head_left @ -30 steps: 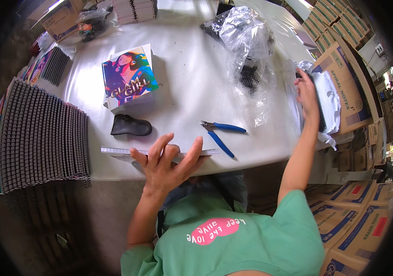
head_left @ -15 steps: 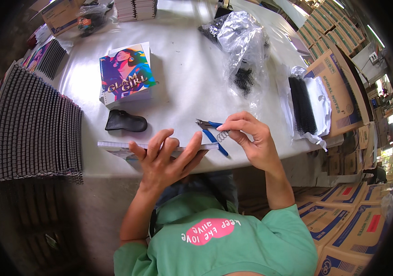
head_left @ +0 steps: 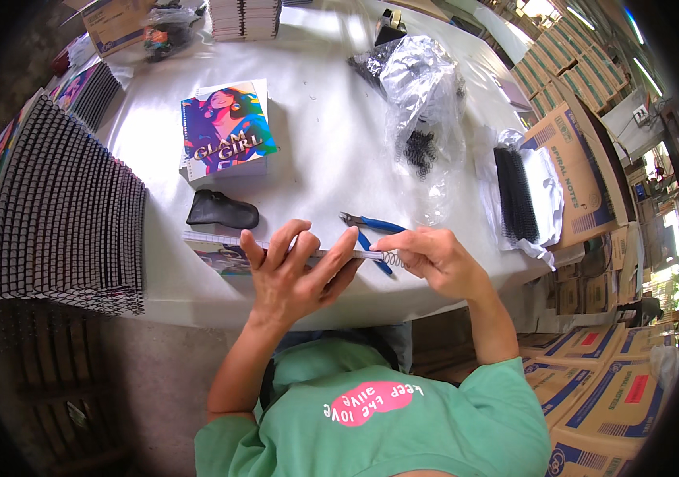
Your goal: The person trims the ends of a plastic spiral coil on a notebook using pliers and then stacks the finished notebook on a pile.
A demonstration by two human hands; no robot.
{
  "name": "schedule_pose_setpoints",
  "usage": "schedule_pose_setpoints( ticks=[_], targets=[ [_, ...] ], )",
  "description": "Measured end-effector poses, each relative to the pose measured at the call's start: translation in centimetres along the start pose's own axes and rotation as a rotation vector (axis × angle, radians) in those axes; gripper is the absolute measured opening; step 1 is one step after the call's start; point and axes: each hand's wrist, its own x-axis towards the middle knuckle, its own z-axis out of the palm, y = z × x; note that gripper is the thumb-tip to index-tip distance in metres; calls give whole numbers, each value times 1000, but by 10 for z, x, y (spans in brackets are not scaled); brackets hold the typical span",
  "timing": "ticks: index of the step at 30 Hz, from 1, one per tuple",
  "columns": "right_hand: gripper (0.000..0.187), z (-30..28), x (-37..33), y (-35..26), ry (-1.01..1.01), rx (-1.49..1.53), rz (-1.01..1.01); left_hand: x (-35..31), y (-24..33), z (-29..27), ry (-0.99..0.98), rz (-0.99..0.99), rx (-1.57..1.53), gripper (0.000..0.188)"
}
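Metal wire coil (head_left: 391,259); glossy paper notebook (head_left: 220,253).

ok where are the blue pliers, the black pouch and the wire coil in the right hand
blue pliers (head_left: 373,226): head view, on the upper blue handle
black pouch (head_left: 222,211): head view, middle of its top face
wire coil (head_left: 391,259): head view, on the loops beside the right hand's fingertips

On the white table (head_left: 315,143), the flat notebook (head_left: 220,253) lies at the near edge; behind it the black pouch (head_left: 222,211), the blue-handled pliers (head_left: 367,230) to its right, the stack of spiral-bound notebooks (head_left: 61,215) far left.
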Motion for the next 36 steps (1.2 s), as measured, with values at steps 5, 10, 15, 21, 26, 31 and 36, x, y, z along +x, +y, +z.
schedule_pose_setpoints(
  ticks=[5,10,15,21,26,31,36],
  targets=[
    [23,4,7,1,114,-497,-273,2,-2,1,-9,0,-8,39],
    [26,9,8,8,60,-129,-21,0,-4,0,0,21,57,37],
    [38,11,8,-18,124,-108,12,-5,-9,-7,42,-103,148,36],
    [40,8,0,-18,107,-227,-67,-13,-4,-5,85,-140,72,35],
    [26,-14,63,-16,-506,40,336,-24,-22,-21,34,-85,-102,35],
    [41,80,135,20,-288,-500,-149,-38,-29,-34,76,-16,-96,32],
    [42,163,174,48,-198,-760,-150,-42,-25,-33,105,-29,-50,33]
  ],
)
